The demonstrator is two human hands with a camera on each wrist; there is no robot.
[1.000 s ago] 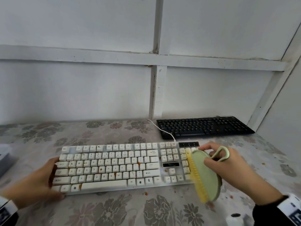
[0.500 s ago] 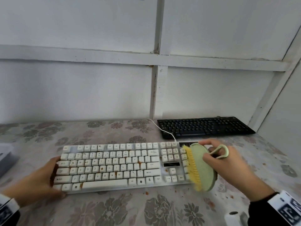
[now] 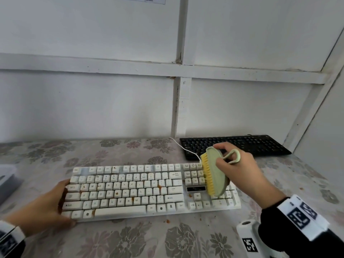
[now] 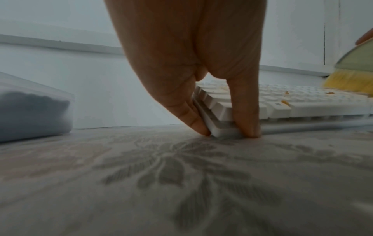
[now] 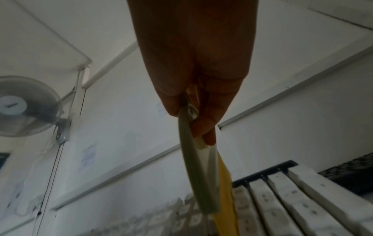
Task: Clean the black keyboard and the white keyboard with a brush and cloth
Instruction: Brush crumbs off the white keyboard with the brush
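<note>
White keyboard [image 3: 149, 190] lying flat on the flowered desk [image 3: 130, 239], with brown crumbs between several keys. Left hand [image 3: 42, 207] gripping its left end, thumb and fingers [image 4: 193, 118] pinching the near corner. Right hand [image 3: 236, 168] closed around a green brush [image 3: 216, 172], held on edge, yellow bristles facing left and touching the keys beside the number pad. Black keyboard [image 3: 242, 146] farther back, near the wall, apart from the white one. Cloth not visible.
</note>
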